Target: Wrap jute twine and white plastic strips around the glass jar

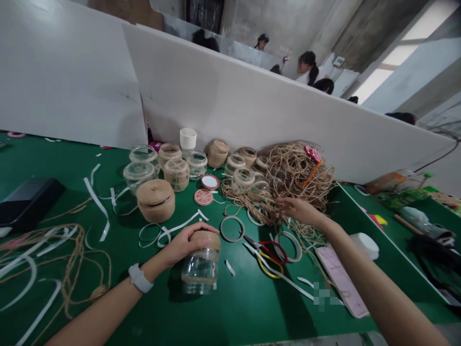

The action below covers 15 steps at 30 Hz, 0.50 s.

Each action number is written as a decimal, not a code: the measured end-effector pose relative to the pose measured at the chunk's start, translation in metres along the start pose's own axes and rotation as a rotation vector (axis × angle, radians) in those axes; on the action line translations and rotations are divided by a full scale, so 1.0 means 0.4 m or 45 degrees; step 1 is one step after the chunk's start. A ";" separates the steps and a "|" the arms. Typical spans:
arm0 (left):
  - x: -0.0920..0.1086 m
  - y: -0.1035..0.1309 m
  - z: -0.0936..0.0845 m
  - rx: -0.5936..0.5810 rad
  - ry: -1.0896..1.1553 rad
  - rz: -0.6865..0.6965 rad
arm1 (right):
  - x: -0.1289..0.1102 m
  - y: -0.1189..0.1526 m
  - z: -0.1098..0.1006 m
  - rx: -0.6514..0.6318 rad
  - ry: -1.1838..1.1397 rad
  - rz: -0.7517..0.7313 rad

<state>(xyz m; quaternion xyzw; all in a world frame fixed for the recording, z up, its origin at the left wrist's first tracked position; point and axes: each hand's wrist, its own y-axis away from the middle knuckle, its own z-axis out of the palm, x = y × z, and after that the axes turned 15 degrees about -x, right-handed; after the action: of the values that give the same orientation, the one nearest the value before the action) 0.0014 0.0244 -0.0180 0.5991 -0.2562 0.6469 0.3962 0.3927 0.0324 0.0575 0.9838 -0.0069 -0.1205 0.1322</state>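
Observation:
My left hand (187,242) is wrapped over the twine-covered end of a glass jar (200,269), which lies tilted near the front of the green table. My right hand (297,209) reaches to the lower edge of a large heap of twine (295,173); its fingertips meet the strands, and what they hold is too small to make out. Between the hands lie a tape ring (232,228) and scissors (270,259) with red and yellow handles. A lidded jar wrapped in twine (156,201) stands behind my left hand.
Several glass jars (176,174) line the back by a white partition (223,96). Loose twine and white strips (97,206) lie at the left, near a black device (29,204). A pink phone-like case (342,281) lies at the right. People sit beyond the partition.

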 end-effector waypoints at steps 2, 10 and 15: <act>-0.005 -0.001 -0.002 0.006 -0.006 0.013 | 0.007 -0.024 -0.034 0.059 0.038 0.014; -0.017 -0.001 -0.006 0.023 -0.003 0.055 | -0.010 -0.233 -0.225 0.533 0.229 0.073; -0.009 0.006 -0.004 -0.002 0.001 0.059 | -0.013 -0.293 -0.272 0.511 0.161 0.035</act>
<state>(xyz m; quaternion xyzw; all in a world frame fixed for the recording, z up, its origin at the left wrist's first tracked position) -0.0016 0.0236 -0.0216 0.5924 -0.2705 0.6560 0.3816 0.4115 0.1738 0.1299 0.9958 -0.0360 -0.0529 -0.0647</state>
